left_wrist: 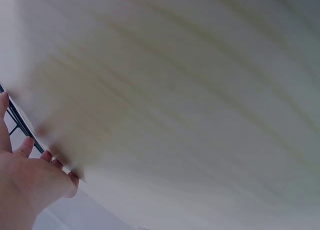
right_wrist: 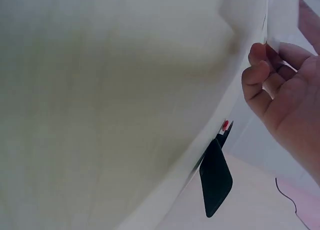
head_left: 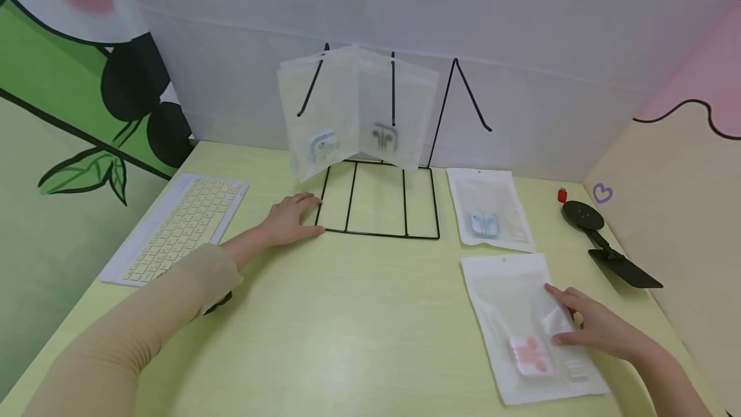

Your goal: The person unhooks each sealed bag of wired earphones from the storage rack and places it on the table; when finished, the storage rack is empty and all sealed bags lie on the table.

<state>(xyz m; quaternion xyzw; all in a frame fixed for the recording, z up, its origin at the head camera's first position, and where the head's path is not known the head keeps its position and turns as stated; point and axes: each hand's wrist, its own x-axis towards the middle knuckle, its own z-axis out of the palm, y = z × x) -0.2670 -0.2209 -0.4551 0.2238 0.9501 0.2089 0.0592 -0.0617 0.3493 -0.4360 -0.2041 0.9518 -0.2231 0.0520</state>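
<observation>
A black wire display rack (head_left: 376,234) stands at the table's back, with hooks above its base. My left hand (head_left: 286,221) rests at the base's left side, fingers spread, thumb by the front corner. Two translucent zip pouches (head_left: 338,105) hang at the left and middle hooks, each with earphones inside. My right hand (head_left: 599,324) pinches the right edge of a white pouch (head_left: 492,301) lying at front right; it contains a white case with pink earphones (head_left: 530,356). Its curled fingers (right_wrist: 257,80) show at the pouch edge in the right wrist view.
Behind that pouch lies another pouch (head_left: 489,201) with a pale blue earphone case. A white keyboard (head_left: 185,230) sits at the left. At the right edge are a black folding stand (head_left: 625,269) and a small red item (head_left: 562,195). The right hook (head_left: 475,98) hangs bare.
</observation>
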